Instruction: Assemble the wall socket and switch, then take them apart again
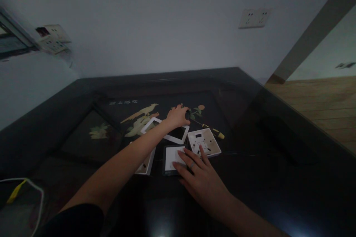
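1. Presently, right hand (pixel 201 177) spreads over the panel (pixel 170 158), well inside the edges of the counter (pixel 250 174)
2. Left hand (pixel 178 116) curls at the frame (pixel 175 139); its grip, cannot tell
3. Rightward of the box (pixel 210 142), counter stretches wide

Two white boxes (pixel 204 142) (pixel 144 166), one white frame (pixel 174 139), one dark-rimmed panel (pixel 170 158), one screwdriver (pixel 216 132)
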Tool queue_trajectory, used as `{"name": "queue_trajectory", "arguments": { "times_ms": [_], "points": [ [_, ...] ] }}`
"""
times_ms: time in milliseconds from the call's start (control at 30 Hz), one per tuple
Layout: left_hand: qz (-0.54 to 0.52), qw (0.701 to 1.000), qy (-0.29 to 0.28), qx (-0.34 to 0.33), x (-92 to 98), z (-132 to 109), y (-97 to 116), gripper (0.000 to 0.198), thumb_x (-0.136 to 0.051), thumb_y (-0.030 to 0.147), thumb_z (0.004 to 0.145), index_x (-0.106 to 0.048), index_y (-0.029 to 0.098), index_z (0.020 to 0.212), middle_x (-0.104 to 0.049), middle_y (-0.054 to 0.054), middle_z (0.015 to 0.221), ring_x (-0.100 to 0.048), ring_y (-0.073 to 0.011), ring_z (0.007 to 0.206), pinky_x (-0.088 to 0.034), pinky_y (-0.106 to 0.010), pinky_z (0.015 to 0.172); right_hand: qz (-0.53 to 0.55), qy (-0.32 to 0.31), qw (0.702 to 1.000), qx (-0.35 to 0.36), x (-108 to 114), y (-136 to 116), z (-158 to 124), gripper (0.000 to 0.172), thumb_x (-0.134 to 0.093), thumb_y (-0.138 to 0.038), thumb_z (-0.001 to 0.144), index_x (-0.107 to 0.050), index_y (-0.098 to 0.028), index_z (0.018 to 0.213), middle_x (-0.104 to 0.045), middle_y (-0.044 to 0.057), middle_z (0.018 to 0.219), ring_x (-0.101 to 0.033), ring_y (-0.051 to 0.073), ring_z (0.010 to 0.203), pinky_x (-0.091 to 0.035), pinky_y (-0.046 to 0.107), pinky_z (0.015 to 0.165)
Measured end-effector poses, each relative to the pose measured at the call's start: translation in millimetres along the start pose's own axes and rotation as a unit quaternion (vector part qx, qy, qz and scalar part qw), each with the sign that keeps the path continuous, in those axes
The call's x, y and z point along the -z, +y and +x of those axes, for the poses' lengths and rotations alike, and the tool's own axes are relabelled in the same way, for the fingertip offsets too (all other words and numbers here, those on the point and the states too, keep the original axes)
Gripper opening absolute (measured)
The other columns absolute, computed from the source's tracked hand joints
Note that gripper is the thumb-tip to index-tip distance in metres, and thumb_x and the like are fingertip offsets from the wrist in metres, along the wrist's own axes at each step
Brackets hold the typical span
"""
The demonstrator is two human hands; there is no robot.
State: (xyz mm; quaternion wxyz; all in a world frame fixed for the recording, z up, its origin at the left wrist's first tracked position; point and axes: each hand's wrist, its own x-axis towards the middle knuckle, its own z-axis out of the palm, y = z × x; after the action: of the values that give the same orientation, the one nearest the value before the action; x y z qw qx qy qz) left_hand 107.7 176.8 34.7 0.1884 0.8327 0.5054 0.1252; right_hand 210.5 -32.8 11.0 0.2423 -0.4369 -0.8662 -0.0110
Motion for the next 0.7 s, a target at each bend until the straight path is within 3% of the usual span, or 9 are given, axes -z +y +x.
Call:
{"name": "queue_trajectory", "arguments": {
  "times_ms": [100,233,333,433,467,533,600,633,700],
  "points": [
    [-0.086,0.996,0.024,-0.002,12.6,1.3,-3.6,0.033,-0.060,0.033,0.095,-0.057,0.017,0.124,-0.060,-0.010,0.125,-0.063,-0.0236,0.105,-0.056,-0.045,0.088,0.003,0.007,1.000,0.001,1.4,1.2,0.3,0.034,-0.065,-0.027,0.089,-0.063,-0.022,0.122,-0.066,0.012,0.132,-0.058,0.033,0.125,-0.042,0.067,0.104],
    [-0.243,0.969,0.051,-0.001,50.4,-14.7,-12.4,0.035,-0.061,0.031,0.092,-0.059,0.019,0.125,-0.060,-0.011,0.130,-0.061,-0.0252,0.113,-0.052,-0.043,0.095,0.008,0.021,1.000,-0.003,9.0,4.8,0.1,0.034,-0.062,-0.021,0.089,-0.062,-0.021,0.123,-0.067,0.011,0.129,-0.059,0.033,0.124,-0.044,0.066,0.103],
    [-0.379,0.924,0.042,0.021,79.0,-51.3,-22.0,0.047,-0.042,0.035,0.093,-0.052,0.017,0.135,-0.067,-0.014,0.123,-0.066,-0.0283,0.108,-0.055,-0.046,0.091,0.007,0.036,0.999,0.002,16.7,9.5,-0.7,0.033,-0.058,-0.017,0.091,-0.061,-0.020,0.124,-0.068,0.012,0.127,-0.060,0.032,0.122,-0.045,0.068,0.102],
    [-0.475,0.878,0.032,0.045,95.1,-99.5,-32.8,0.057,-0.028,0.044,0.093,-0.052,0.013,0.134,-0.069,-0.016,0.119,-0.067,-0.0312,0.109,-0.055,-0.052,0.090,0.004,0.044,0.999,0.015,19.5,15.6,-1.8,0.035,-0.057,-0.014,0.090,-0.060,-0.019,0.124,-0.067,0.014,0.126,-0.061,0.033,0.121,-0.044,0.070,0.101],
    [-0.520,0.852,0.031,0.062,97.2,-115.5,-36.4,0.055,-0.028,0.044,0.093,-0.053,0.013,0.132,-0.070,-0.015,0.118,-0.066,-0.0308,0.110,-0.055,-0.051,0.091,0.002,0.041,0.999,0.020,18.7,17.7,-2.2,0.036,-0.058,-0.013,0.089,-0.059,-0.018,0.125,-0.067,0.015,0.126,-0.061,0.034,0.121,-0.044,0.071,0.100],
    [-0.676,0.725,0.037,0.124,97.7,-144.7,-43.1,0.046,-0.040,0.044,0.092,-0.058,0.016,0.124,-0.071,-0.013,0.117,-0.065,-0.0307,0.114,-0.054,-0.051,0.094,0.002,0.032,0.999,0.029,15.3,21.4,-2.6,0.037,-0.059,-0.014,0.089,-0.058,-0.018,0.125,-0.067,0.016,0.125,-0.061,0.035,0.120,-0.047,0.071,0.097],
    [-0.755,0.631,0.056,0.170,94.9,-169.1,-48.8,0.036,-0.051,0.034,0.091,-0.059,0.017,0.122,-0.072,-0.010,0.115,-0.066,-0.0291,0.112,-0.056,-0.048,0.093,0.004,0.022,0.999,0.032,11.3,23.7,-2.6,0.037,-0.059,-0.016,0.089,-0.057,-0.018,0.126,-0.067,0.016,0.125,-0.061,0.036,0.120,-0.048,0.071,0.096],
    [-0.768,0.609,0.065,0.189,92.9,-179.3,-51.1,0.036,-0.054,0.025,0.089,-0.058,0.016,0.124,-0.073,-0.010,0.113,-0.068,-0.0283,0.110,-0.056,-0.047,0.094,0.005,0.018,0.999,0.033,10.0,24.3,-2.3,0.037,-0.059,-0.017,0.090,-0.056,-0.018,0.127,-0.066,0.016,0.126,-0.060,0.035,0.121,-0.048,0.070,0.096],
    [-0.767,0.598,0.085,0.217,88.6,-195.4,-54.1,0.047,-0.057,0.009,0.084,-0.054,0.015,0.130,-0.075,-0.010,0.108,-0.070,-0.0277,0.105,-0.056,-0.046,0.095,0.004,0.013,0.999,0.035,9.9,24.4,-0.8,0.037,-0.057,-0.018,0.091,-0.054,-0.019,0.128,-0.065,0.017,0.128,-0.059,0.035,0.123,-0.047,0.070,0.097]
  ]
}}
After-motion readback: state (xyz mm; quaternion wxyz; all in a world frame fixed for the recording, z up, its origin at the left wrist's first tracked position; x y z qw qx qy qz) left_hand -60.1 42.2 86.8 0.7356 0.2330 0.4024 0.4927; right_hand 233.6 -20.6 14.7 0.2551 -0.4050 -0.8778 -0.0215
